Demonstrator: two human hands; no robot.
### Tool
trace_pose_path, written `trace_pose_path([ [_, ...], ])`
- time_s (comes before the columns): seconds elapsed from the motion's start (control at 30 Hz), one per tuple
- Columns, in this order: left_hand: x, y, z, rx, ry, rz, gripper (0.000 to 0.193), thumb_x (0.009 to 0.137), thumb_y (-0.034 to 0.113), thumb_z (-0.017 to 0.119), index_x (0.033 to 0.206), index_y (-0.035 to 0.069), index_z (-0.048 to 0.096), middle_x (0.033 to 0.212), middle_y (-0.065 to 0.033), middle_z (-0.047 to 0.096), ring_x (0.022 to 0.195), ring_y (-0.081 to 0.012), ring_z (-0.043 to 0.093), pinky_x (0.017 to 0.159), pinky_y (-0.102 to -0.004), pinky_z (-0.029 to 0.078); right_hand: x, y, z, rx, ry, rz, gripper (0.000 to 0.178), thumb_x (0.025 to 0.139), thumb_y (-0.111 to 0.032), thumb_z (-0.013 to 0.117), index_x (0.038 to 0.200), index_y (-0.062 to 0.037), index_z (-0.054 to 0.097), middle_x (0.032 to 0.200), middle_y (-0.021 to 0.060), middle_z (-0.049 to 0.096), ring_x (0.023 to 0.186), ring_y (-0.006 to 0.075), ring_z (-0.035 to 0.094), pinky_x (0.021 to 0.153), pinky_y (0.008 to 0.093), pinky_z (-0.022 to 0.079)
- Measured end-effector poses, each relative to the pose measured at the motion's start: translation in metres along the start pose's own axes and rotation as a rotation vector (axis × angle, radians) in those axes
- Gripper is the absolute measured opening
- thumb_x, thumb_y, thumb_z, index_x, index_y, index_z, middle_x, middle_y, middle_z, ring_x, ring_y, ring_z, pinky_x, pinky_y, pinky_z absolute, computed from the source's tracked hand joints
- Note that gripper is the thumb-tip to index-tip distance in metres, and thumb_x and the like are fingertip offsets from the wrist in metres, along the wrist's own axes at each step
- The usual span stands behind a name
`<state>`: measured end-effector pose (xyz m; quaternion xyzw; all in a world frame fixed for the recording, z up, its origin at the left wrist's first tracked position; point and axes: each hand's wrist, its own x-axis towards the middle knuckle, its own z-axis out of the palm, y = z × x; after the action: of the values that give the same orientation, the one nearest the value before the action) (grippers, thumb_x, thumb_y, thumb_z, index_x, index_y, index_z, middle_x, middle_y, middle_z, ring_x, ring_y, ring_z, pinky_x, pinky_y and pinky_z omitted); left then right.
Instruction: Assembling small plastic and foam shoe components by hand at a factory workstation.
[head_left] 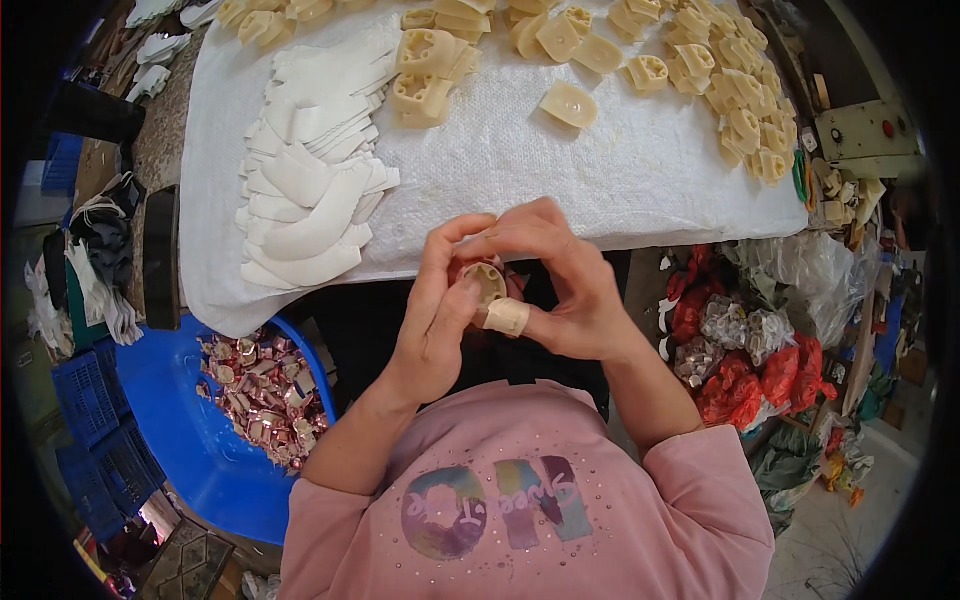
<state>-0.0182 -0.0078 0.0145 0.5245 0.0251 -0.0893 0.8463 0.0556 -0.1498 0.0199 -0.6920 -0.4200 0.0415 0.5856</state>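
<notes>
Close in front of my chest, my left hand (437,305) and my right hand (572,290) are both closed round one small shoe heel (487,281). Its beige end with hollows faces up, and some shiny pink covering shows at its sides; fingers hide most of the rest. My left thumb presses on its rim. Beige tape (507,317) wraps my right thumb, which lies against the near side. Beyond the hands, a table under a white woven sheet (450,190) bears a stack of white curved strips (310,200) and several bare beige heels (425,85).
A blue tub (230,490) at lower left holds many shiny pink pieces (265,400). Blue crates (100,420) stand beyond it. Red plastic bags (770,380) and clear bags (820,275) crowd the right side. A machine box with knobs (870,135) is at far right.
</notes>
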Motion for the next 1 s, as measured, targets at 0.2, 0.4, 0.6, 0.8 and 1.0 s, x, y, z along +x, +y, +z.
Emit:
trace_pose_path([
  [0.2,-0.003,-0.008,-0.002,-0.024,-0.017,0.125,0.061,0.092,0.046,0.038,0.134,0.004,0.022,0.1,-0.0069,0.05,0.072,-0.0107,0.054,0.06,-0.0229,0.046,-0.006,0.0,0.006,0.326,-0.006,0.276,0.021,0.085,-0.018,0.058,0.104,-0.0083,0.057,0.11,0.0115,0.043,0.085,0.016,0.052,0.054,0.023,0.05],
  [0.4,-0.001,-0.003,0.021,0.122,0.132,0.211,0.084,0.087,0.063,0.034,0.141,0.005,0.007,0.103,-0.0092,0.051,0.067,-0.0111,0.055,0.051,-0.0223,0.045,0.007,0.001,0.007,0.713,-0.118,0.591,0.013,0.087,-0.019,0.054,0.091,-0.0065,0.054,0.07,0.0028,0.054,0.047,0.0084,0.054,0.034,0.0187,0.043],
  [0.6,-0.001,-0.012,0.024,0.411,0.226,0.391,0.068,0.093,0.053,0.029,0.125,-0.006,0.03,0.11,-0.0136,0.046,0.097,-0.014,0.047,0.084,-0.0243,0.038,-0.011,0.003,0.022,0.596,-0.037,0.393,0.012,0.088,-0.017,0.053,0.087,-0.0049,0.054,0.101,0.0089,0.05,0.068,0.0105,0.055,0.052,0.0211,0.047],
  [0.8,0.002,-0.009,0.019,0.247,0.33,0.363,0.05,0.094,0.039,0.037,0.123,-0.001,0.032,0.105,-0.0097,0.045,0.091,-0.0123,0.047,0.079,-0.0243,0.038,-0.016,0.003,0.039,0.4,0.058,0.155,0.028,0.092,-0.015,0.042,0.117,-0.0053,0.051,0.103,0.0092,0.052,0.098,0.0228,0.047,0.087,0.0316,0.037],
  [1.0,0.002,-0.015,0.018,0.141,0.359,0.322,0.039,0.093,0.026,0.04,0.124,0.003,0.033,0.1,-0.0068,0.046,0.088,-0.0103,0.047,0.077,-0.0237,0.039,-0.017,0.004,0.043,0.551,0.15,0.187,0.03,0.092,-0.014,0.042,0.119,-0.0045,0.049,0.102,0.0132,0.053,0.096,0.0257,0.049,0.087,0.0329,0.038],
])
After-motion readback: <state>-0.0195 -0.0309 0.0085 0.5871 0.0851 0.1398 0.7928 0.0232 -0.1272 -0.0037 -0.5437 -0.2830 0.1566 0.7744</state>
